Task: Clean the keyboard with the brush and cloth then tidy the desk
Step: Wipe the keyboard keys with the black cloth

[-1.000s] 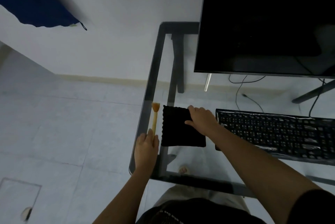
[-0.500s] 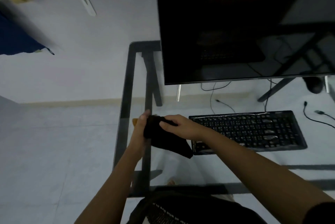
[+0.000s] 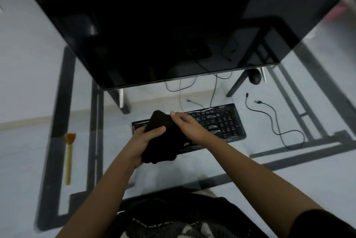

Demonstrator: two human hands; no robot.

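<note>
Head view, looking down through the glass desk (image 3: 317, 183): my left hand (image 3: 143, 142) cups the black cloth (image 3: 163, 141) from below, thumb folded over its top, fingers wrapped around the bunched fabric. My right hand (image 3: 187, 124) pinches the cloth's upper edge, fingers pressed together on it. I hold the cloth above the left end of the keyboard (image 3: 217, 120), which lies under the dark monitor (image 3: 154, 25). The brush (image 3: 69, 156) lies alone near the desk's left edge, bristles pointing away from me, well apart from both hands. I judge the wiping step is about to begin, with the cloth being gathered into a pad. Next I need to lower it flat onto the keys and stroke along the rows, keeping clear of the loose cables (image 3: 273, 120) at the right.
</note>
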